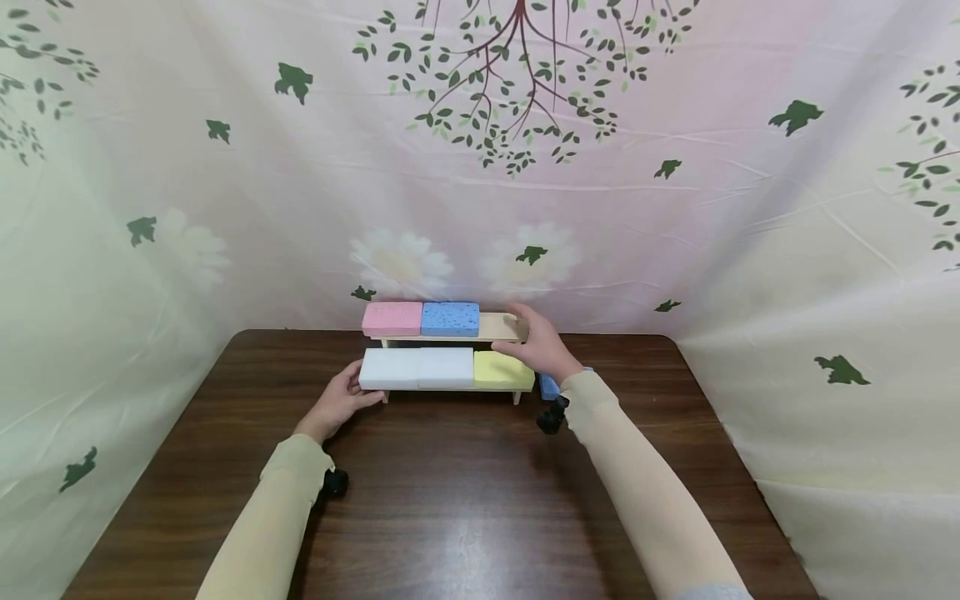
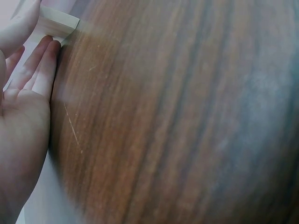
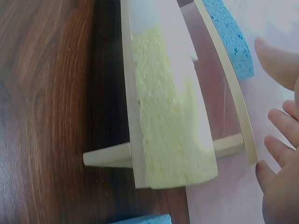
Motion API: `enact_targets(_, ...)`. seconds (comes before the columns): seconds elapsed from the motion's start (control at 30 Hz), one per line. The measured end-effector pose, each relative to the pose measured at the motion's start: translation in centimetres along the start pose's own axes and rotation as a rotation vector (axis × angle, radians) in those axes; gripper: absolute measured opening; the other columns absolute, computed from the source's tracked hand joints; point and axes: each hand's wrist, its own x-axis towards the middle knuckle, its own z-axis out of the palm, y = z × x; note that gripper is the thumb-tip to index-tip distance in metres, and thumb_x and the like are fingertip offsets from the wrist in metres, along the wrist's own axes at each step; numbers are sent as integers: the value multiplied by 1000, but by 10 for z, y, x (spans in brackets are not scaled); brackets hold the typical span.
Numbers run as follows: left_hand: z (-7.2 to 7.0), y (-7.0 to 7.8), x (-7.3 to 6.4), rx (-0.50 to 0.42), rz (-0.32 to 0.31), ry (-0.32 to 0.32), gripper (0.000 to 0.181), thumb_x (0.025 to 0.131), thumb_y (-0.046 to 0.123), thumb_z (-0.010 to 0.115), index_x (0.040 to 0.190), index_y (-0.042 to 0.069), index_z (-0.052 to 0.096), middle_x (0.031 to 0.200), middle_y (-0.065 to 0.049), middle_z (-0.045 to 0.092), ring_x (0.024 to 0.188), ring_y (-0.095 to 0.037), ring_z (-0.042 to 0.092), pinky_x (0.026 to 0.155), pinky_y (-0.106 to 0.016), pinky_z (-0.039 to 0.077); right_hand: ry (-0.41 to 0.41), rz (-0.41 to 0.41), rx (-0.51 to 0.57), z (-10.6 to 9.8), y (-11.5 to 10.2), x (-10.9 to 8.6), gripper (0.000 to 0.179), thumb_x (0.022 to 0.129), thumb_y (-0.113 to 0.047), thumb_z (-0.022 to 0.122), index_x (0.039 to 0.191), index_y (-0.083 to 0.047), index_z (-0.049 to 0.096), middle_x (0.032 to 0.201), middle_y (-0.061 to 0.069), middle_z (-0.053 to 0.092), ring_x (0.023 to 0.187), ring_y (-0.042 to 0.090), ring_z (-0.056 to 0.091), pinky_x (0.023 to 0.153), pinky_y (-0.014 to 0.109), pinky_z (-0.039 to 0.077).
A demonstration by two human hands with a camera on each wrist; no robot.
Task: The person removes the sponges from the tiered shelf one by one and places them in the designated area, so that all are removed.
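A small two-step wooden rack stands near the table's back edge. On its upper step lie a pink sponge and a blue sponge, with bare wood to their right. The lower step carries two white sponges and a yellow sponge at its right end. My left hand is at the left end of the lower step, fingers relaxed beside the outer white sponge. With thumb and fingers spread, my right hand is by the right end of the upper step, its palm holding nothing.
Another blue sponge lies on the dark wooden table right of the rack, partly hidden by my right wrist. A patterned cloth hangs behind the table and along both sides.
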Motion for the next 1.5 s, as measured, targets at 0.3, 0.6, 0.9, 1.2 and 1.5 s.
enact_targets(0.3,-1,0,0,16,-1,2,88,95,9,79,165,5,26,161,-24,42,144,-38,48,110,-32,49,-2,-6,-27,11,-12,7,86,93,-35,83,162,-9,38,165,11,41,152,35,37,118,58,40)
enact_targets(0.6,0,2,-3,-5,8,-2,86,95,8,79,164,6,29,158,-23,46,142,-37,50,105,-26,51,-8,-16,-18,21,-16,17,81,93,-35,83,160,-12,43,163,10,44,149,34,40,116,59,40)
enact_targets(0.9,0,-1,-2,3,11,-8,86,95,9,79,165,6,29,158,-23,47,141,-36,51,106,-29,51,-16,-7,-92,31,-20,26,83,94,-37,82,160,-8,41,161,10,47,150,32,41,120,54,38)
enact_targets(1.2,0,-1,-1,15,8,-10,85,96,9,78,165,6,28,158,-23,47,142,-36,51,110,-35,49,-48,51,-149,34,-26,34,86,96,-40,79,164,-11,34,167,9,39,153,31,37,122,52,36)
enact_targets(1.5,-1,0,-1,30,2,-6,85,96,8,78,165,6,28,158,-23,47,143,-36,51,112,-39,47,-45,56,-202,38,-30,41,86,96,-41,78,164,-9,34,168,11,36,155,33,34,125,53,30)
